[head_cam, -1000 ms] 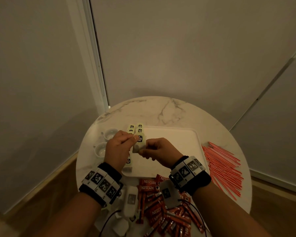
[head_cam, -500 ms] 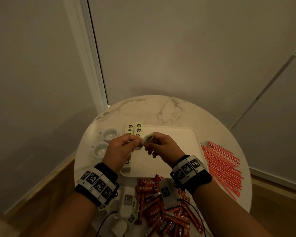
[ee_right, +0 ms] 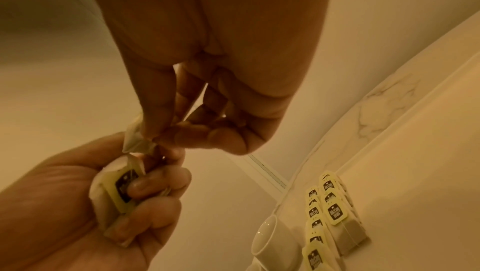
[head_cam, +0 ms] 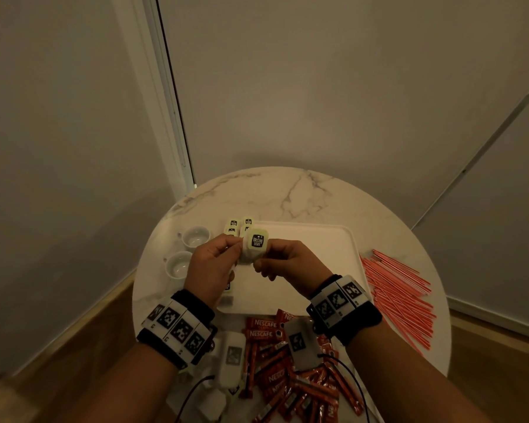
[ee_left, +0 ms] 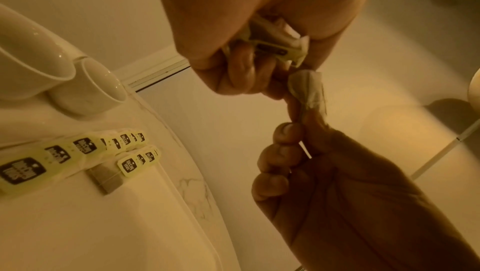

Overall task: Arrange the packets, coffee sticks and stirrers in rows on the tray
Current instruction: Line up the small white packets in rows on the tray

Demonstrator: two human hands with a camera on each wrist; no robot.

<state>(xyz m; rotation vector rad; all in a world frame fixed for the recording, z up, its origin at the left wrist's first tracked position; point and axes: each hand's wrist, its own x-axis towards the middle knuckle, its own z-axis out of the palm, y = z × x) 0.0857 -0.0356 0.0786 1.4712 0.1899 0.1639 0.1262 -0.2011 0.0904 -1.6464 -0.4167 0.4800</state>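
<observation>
1. Marble-veined and round, the table (head_cam: 303,193) sits in a corner of plain pale walls, with a white rounded-corner tray (head_cam: 318,239) at its middle.
2. Half a second ago I held the tea packet (head_cam: 255,244) tilted on edge between my hands; now its flat face is turned up to me, black label square-on, raised a touch higher over the tray's left part.
3. My left hand (head_cam: 209,265) pinches the packet's left side, fingers curled round a few more soft pale packets tucked in the palm, which the wrist views show.
4. My right hand (head_cam: 283,265) pinches the lower right side, thumb and forefinger closed on the thin papery edge, the other fingers curled under.
5. Two short rows of packets (head_cam: 240,225) lie on the tray's far left corner, glossy yellow-green tags with black labels, overlapping like tiles.
6. One greyish flat tea bag (ee_left: 106,179) with a thin string lies beside those rows.
7. Two small white ceramic cups (head_cam: 187,251) stand left of the tray, smooth and glazed.
8. Red coffee sticks (head_cam: 275,361) lie jumbled at the near edge, shiny foil, slim and long.
9. Thin red stirrers (head_cam: 400,297) lie fanned in a loose sheaf on the right, just beside the tray.
</observation>
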